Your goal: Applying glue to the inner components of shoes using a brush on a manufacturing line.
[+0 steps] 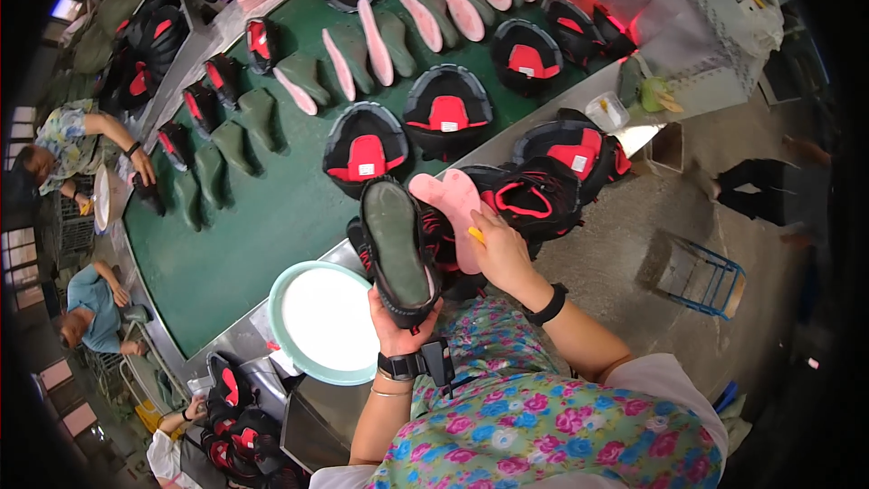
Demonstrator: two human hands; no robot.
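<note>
Our left grip [403, 335] is curled around the near end of a black shoe [396, 235], its green underside facing up and its far end pointing to twelve o'clock. Our right grip [504, 255] is closed on the edge of a pink insole [453, 204], with a small yellow piece [477, 235] caught at the fingers. The insole lies at two o'clock from the shoe, just beside it; whether they touch we cannot tell. Toward seven o'clock, a pale teal basin [289, 364] holds something white. We face a green tabletop [217, 263] running from eight o'clock round to one, with loose insoles [374, 43] beside dark green foot-shaped pieces [396, 43], and black uppers [365, 156] lined in red. Between two and three, black-and-red shoes [543, 183] are heaped. Near ten, a co-worker in a patterned top [68, 131] reaches toward the tabletop; between eight and nine is another in blue [93, 303]. At three, a blue-framed cart [715, 276] stands on the grey floor [588, 272].
</note>
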